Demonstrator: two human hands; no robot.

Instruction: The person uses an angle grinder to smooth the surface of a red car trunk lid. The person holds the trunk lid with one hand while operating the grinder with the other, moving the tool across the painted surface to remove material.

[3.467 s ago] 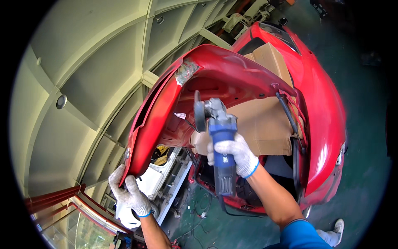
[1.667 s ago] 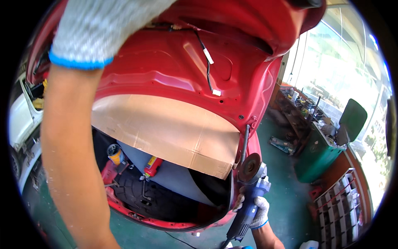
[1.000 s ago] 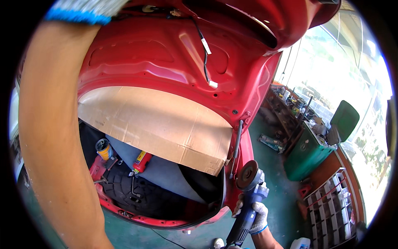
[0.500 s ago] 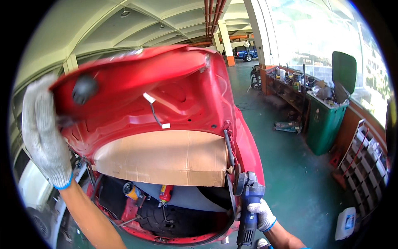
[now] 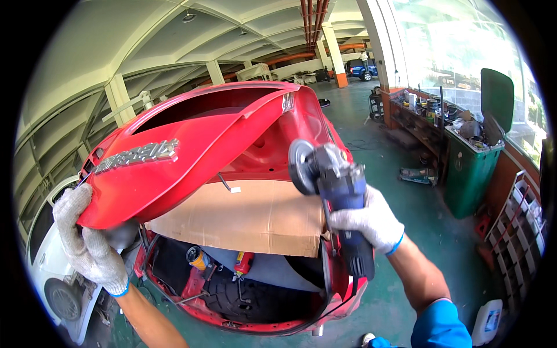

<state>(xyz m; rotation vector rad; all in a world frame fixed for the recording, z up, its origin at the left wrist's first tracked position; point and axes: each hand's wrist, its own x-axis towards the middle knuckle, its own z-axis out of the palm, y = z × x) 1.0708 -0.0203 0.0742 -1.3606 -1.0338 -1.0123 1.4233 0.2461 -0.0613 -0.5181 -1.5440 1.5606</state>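
Note:
My left hand [image 5: 93, 240], in a white knit glove with a blue cuff, is closed round the left corner of a red trunk lid [image 5: 203, 145]. The lid stands partly raised over the car's trunk. In my gloved right hand [image 5: 377, 223] is a blue-and-black angle grinder [image 5: 345, 188], held upright with its disc at the top left, in front of the lid's right side. The disc appears apart from the metal. A bent cardboard sheet [image 5: 249, 214] spans the trunk's rear opening below the lid.
A yellow-and-black can [image 5: 198, 258] and a red canister [image 5: 243, 263] lie in the trunk. To the right stand a green bin [image 5: 464, 180], a cluttered workbench [image 5: 415, 119], a slotted rack [image 5: 513, 232] and a white jug [image 5: 487, 322]. A white car [image 5: 46, 264] is at left.
My left hand has brought the trunk lid lower, so its outer face now shows. The grinder has come up from beside the trunk's right edge to the front of the lid.

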